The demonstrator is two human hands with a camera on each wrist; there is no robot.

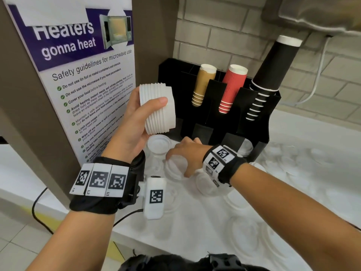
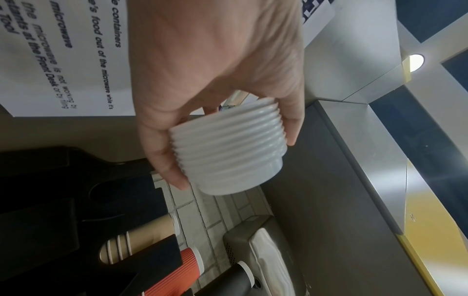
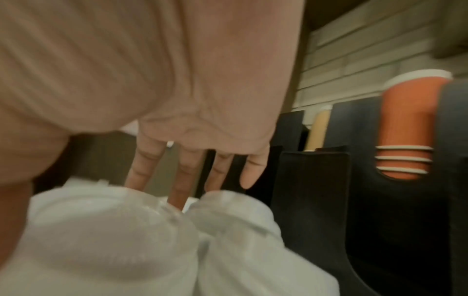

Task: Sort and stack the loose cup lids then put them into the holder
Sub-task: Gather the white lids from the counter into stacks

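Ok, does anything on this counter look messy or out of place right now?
Yes. Loose clear lids lie scattered over the white counter in front of the black holder, unsorted. Only the white lid stack in the left hand is tidy. The cups look orderly.

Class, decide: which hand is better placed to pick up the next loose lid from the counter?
The right hand: it is down among the loose lids, while the left hand holds the stack of lids.

The head view looks down on the black plastic cup holder (image 1: pixel 214 106); both wrist views face it close up.
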